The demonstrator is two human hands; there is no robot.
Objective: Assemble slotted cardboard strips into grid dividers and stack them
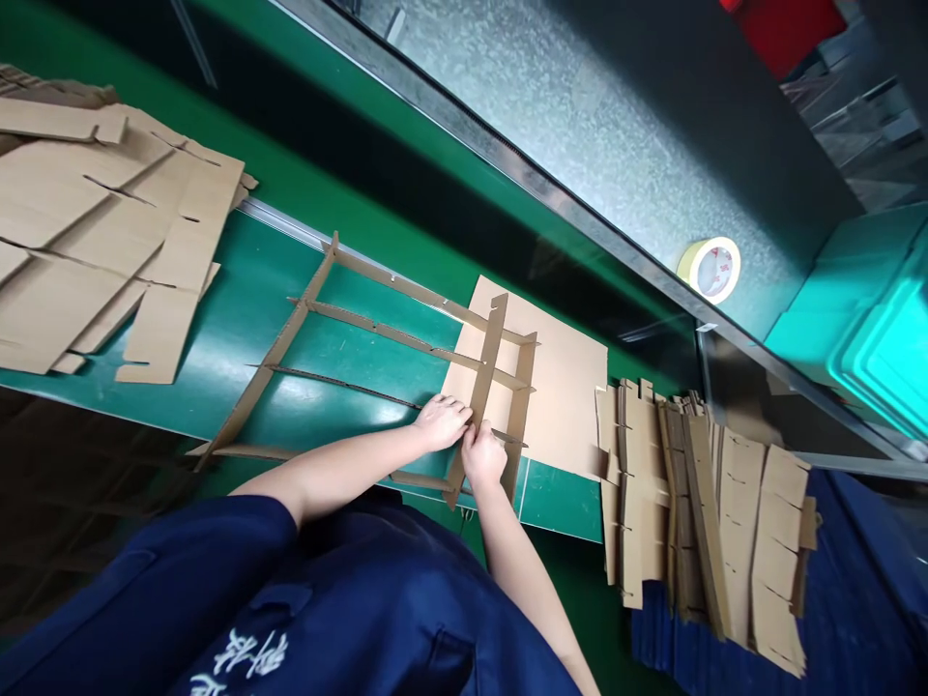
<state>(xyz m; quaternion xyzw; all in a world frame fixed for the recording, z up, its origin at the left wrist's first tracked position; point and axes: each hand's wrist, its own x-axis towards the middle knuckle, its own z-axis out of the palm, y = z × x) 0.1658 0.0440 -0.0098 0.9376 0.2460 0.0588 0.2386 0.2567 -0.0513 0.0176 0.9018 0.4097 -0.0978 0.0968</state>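
Note:
A brown cardboard divider grid of slotted strips stands on edge on the green table. My left hand (444, 422) has its fingers closed at the left side of a cardboard cross strip (489, 353). On the other side of this strip, my right hand (484, 454) grips it close to the left hand. The held strip crosses several long strips (373, 327), and its far end stands up higher than them. Another cross strip (520, 401) sits just to the right, and one more cross strip (279, 338) joins the long strips at the left end. My fingertips are partly hidden.
A flat cardboard sheet (558, 387) lies under the grid's right end. Slotted cardboard pieces (87, 222) are piled on the green table (239, 280) at left. More slotted strips (739, 522) stand at right. A tape roll (710, 269) and teal bin (855, 319) sit beyond.

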